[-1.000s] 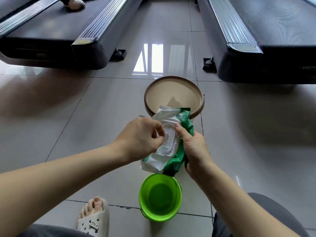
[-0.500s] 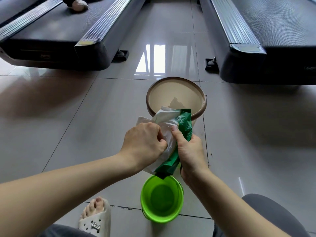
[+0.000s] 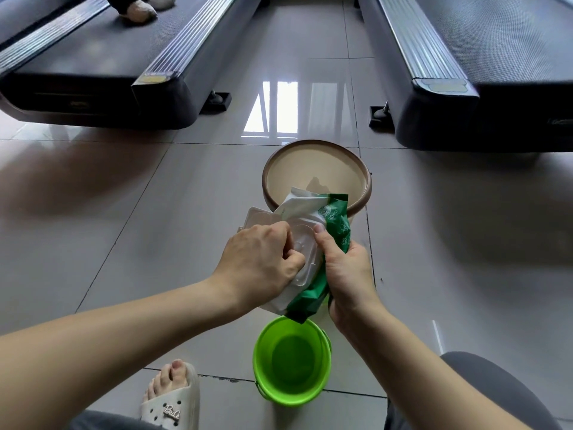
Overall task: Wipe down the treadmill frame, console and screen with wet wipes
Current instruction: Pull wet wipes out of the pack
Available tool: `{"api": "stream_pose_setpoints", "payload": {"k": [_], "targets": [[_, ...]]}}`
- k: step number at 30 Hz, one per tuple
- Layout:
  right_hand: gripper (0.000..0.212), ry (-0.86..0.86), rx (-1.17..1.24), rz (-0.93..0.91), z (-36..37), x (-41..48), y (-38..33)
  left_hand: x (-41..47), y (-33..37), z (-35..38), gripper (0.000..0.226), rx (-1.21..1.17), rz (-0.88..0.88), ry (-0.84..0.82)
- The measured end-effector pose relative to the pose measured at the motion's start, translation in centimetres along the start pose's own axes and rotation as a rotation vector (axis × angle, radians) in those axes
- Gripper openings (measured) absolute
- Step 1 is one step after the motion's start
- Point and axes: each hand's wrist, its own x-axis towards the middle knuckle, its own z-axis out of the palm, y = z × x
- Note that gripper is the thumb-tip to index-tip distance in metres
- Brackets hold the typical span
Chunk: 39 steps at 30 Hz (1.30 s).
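A green and white wet-wipe pack point(image 3: 325, 218) is held upright over the floor in front of me. My right hand point(image 3: 345, 274) grips its green side, thumb laid along the white plastic dispenser plate. The pack's flip lid point(image 3: 259, 217) stands swung open to the left. My left hand point(image 3: 260, 259) has its fingers curled into the opening and seems to pinch something there; what it pinches is hidden. Two dark treadmill decks lie ahead, one at the left point(image 3: 102, 66) and one at the right point(image 3: 483, 66).
A beige round bin point(image 3: 316, 175) with a brown rim stands on the tiles just behind the pack. A small green bucket point(image 3: 291, 361) sits below my hands. My sandalled left foot point(image 3: 172, 395) is near it. Another person's feet point(image 3: 139, 7) stand on the left treadmill.
The flip lid, closed a second ago, now stands open to the left. My left hand's fingers have gone from the lid's edge into the opening. The right hand keeps its grip.
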Motion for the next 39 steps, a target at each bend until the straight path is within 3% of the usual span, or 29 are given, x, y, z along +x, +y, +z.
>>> {"api": "stream_pose_setpoints", "payload": {"k": [7, 15, 20, 32, 39], "targets": [[0.019, 0.021, 0.016, 0.039, -0.1, 0.4, 0.0, -0.6, -0.2, 0.1, 0.015, -0.043, 0.085, -0.026], [0.017, 0.007, -0.054, -0.022, -0.1, 0.7, 0.3, -0.2, -0.8, 0.1, 0.017, -0.144, -0.021, -0.032], [0.019, 0.021, -0.088, -0.044, -0.3, 0.9, 0.6, -0.2, -0.6, 0.2, 0.007, -0.112, -0.013, -0.054], [0.022, 0.033, 0.008, 0.037, -0.7, 1.6, 0.3, 0.0, -0.6, -0.4, 0.020, -0.209, -0.010, -0.214], [0.021, 0.007, -0.076, -0.029, -0.5, 1.7, 0.8, 0.2, -0.9, -0.5, 0.028, -0.306, -0.085, -0.109]]}}
